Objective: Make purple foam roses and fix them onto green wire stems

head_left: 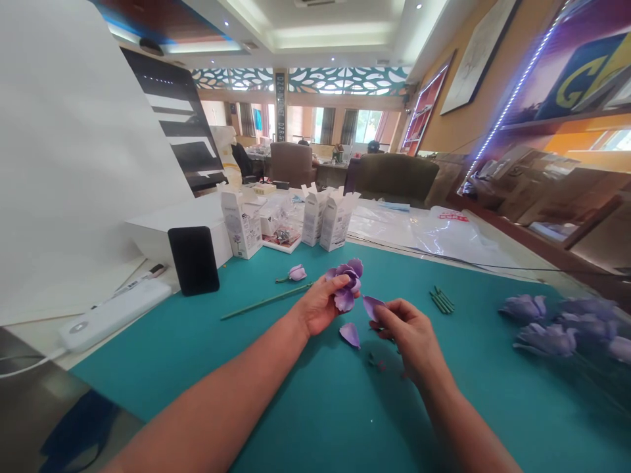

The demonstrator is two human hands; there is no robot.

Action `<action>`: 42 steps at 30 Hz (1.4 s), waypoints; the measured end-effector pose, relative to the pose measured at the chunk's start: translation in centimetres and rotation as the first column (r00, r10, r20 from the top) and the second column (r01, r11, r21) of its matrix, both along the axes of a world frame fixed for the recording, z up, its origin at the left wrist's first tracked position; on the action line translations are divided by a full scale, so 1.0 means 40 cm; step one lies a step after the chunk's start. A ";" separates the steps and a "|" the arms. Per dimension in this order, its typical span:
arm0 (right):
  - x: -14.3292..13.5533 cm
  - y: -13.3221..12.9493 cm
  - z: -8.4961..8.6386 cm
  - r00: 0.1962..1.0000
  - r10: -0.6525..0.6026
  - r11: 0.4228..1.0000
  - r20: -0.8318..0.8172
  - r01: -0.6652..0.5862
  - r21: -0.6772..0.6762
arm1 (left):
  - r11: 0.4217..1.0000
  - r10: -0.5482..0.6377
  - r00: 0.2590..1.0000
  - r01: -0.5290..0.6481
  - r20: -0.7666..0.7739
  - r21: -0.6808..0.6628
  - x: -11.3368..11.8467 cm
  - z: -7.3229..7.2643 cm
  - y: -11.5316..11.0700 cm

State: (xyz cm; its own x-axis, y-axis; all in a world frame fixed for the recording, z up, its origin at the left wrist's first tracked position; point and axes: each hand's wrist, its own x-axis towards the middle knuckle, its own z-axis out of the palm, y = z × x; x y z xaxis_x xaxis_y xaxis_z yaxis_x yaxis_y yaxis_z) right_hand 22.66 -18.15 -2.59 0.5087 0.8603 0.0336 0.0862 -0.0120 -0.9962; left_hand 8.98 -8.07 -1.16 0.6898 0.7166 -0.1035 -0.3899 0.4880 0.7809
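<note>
My left hand [323,303] grips a purple artificial flower [346,297], its thumb pressed on the inner petals. Just to the right, my right hand [407,328] pinches a single loose purple petal [373,307] between thumb and fingers, its tip close to the flower. Below them another purple petal [350,335] lies on the green mat [296,407]. Small green pieces [373,360] are scattered under my right hand, partly hidden by it. Behind my left hand rest a long green stem [266,302] and a purple flower bud [296,272] with a short green stalk.
A bundle of short green sticks [442,300] lies right of my hands. Several finished purple flowers [547,338] rest at the right edge. White boxes [241,223] and a clear plastic bag [428,233] stand behind. A black phone-like slab [194,261] and a power strip [116,312] are left.
</note>
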 end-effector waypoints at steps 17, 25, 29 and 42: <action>-0.022 0.006 -0.014 0.997 0.060 0.998 0.041 -0.059 -0.032 | 0.999 0.045 0.998 -0.045 0.037 0.014 0.004 0.001 -0.003; -0.026 0.006 -0.015 0.996 0.032 0.999 0.078 -0.033 0.013 | 0.999 0.034 0.999 -0.034 0.009 0.029 0.006 0.008 -0.010; -0.029 0.005 -0.013 0.997 0.032 0.999 0.071 -0.032 0.006 | 0.999 0.029 1.000 -0.029 0.007 0.028 0.006 0.009 -0.014; -0.023 0.006 -0.014 0.998 0.064 0.997 0.023 -0.063 -0.032 | 0.997 0.065 0.993 -0.070 -0.101 -0.041 0.007 0.001 -0.011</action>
State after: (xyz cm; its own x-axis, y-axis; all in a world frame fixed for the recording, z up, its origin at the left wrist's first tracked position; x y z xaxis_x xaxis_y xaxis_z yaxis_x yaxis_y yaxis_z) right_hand 21.72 -17.90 -3.15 0.4524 0.8917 0.0173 0.1113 -0.0372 -0.9931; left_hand 9.25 -8.51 -1.13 0.6246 0.7544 -0.2018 -0.3443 0.4979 0.7960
